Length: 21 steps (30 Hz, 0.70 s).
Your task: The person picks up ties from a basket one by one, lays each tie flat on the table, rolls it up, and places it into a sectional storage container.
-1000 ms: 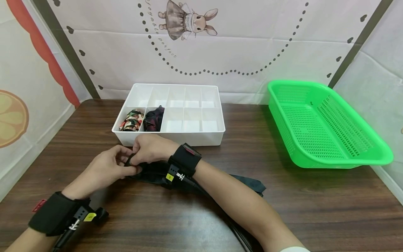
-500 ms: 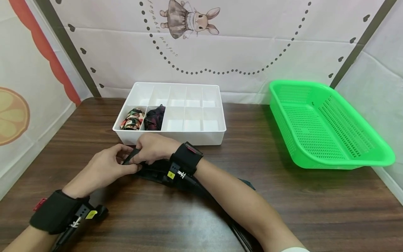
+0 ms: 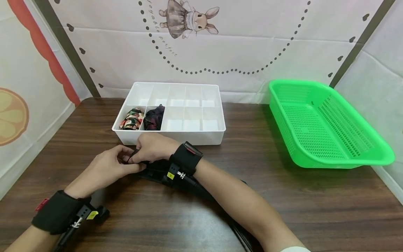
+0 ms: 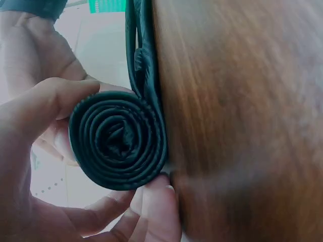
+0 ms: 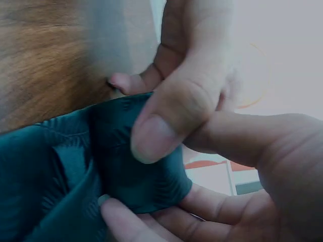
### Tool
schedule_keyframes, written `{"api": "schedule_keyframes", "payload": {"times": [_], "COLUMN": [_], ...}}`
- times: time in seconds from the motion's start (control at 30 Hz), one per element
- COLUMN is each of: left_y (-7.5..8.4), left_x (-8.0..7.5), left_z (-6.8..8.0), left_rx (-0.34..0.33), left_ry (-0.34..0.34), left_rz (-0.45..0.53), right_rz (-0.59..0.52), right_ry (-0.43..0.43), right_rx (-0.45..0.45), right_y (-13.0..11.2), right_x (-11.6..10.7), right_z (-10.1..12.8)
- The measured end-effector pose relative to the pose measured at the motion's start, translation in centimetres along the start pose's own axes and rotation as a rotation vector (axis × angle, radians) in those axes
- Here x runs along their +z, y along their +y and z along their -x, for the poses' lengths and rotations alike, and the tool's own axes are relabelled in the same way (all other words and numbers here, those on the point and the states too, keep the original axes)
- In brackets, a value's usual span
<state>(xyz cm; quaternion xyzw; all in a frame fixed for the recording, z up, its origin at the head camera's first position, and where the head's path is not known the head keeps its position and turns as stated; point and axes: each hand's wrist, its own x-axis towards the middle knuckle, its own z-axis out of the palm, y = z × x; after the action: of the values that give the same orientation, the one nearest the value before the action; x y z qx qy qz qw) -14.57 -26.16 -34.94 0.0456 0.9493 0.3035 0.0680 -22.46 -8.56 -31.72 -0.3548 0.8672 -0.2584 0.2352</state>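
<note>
A: What's the right hand [image 5: 202, 101] on?
B: Thumb pressed on a dark teal fabric roll [image 5: 136, 166], fingers curled round it. Left hand [image 5: 166, 222] fingers pinch it from below.
A: Around them?
B: Wood table [image 5: 45, 60] upper left of hands; rest blurry.

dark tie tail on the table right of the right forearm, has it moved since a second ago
Yes. The loose end of the dark tie has drawn leftward toward the hands, away from the green basket; it now barely shows past the right forearm.

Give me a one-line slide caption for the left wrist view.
Both hands' fingers grip a tightly rolled dark tie resting against the wooden table.
</note>
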Motion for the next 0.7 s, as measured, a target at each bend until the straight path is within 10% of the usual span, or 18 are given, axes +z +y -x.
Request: {"api": "schedule_keyframes", "payload": {"times": [0.3,0.7], "left_y": [-0.2,-0.1], "left_x": [0.2,-0.3], "left_z": [0.1,-0.2], "left_rx": [0.017,-0.026], "left_ry": [0.095,0.008], "left_rz": [-0.026,-0.023], "right_rz": [0.076,0.114], "right_ry": [0.047,0.001], "right_rx": [0.072,0.009], "right_y": [0.4,-0.3], "right_x": [0.9,-0.3], "right_z": [-1.6,0.1]}}
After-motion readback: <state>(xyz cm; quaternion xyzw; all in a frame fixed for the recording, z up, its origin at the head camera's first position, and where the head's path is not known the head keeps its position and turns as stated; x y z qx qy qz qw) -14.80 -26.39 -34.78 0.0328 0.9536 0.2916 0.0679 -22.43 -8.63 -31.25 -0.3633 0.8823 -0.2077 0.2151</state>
